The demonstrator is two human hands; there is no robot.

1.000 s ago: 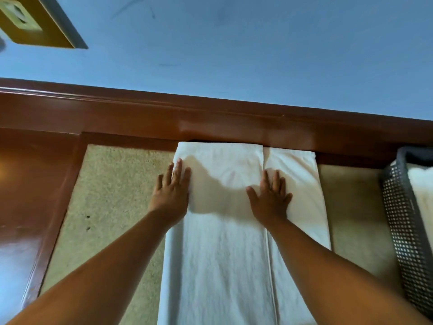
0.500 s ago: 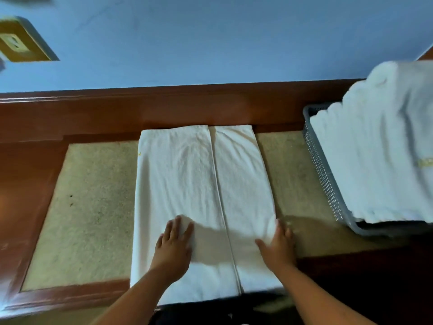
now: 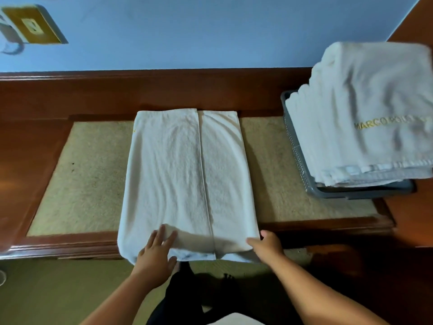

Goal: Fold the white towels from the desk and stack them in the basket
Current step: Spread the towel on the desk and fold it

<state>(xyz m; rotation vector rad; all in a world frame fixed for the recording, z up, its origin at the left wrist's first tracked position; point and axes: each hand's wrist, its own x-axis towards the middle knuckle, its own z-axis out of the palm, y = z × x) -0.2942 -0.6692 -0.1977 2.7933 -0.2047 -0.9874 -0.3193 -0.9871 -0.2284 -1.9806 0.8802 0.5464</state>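
White towel (image 3: 187, 179) lies in the middle of the table (image 3: 35, 148), on the beige inlay (image 3: 82, 179) of its top. It is folded lengthwise into a long strip. One hemmed edge runs along it from 12 o'clock to 6 o'clock, a little to the right of the middle. The far end reaches almost to the raised wooden back of the table, and the near end hangs a little over the front edge.

Both hands are at this near end. The left hand (image 3: 155, 254) is at 7 o'clock of the towel. Its fingers lie straight and a little spread on top of the cloth, and the thumb is at the hanging edge; I cannot tell if it pinches the cloth. The right hand (image 3: 267, 245) is at 5 o'clock and grips the near right corner, with the thumb on top and the fingers curled around the side.

At 2 o'clock of the towel, near it but apart, a grey perforated basket (image 3: 297, 160) stands on the table. A high stack of folded white towels (image 3: 363, 102) fills it and rises well above its rim. The top one bears gold letters, partly blurred. On the blue wall (image 3: 187, 31), at 10 o'clock, there is a brass socket plate (image 3: 32, 25).
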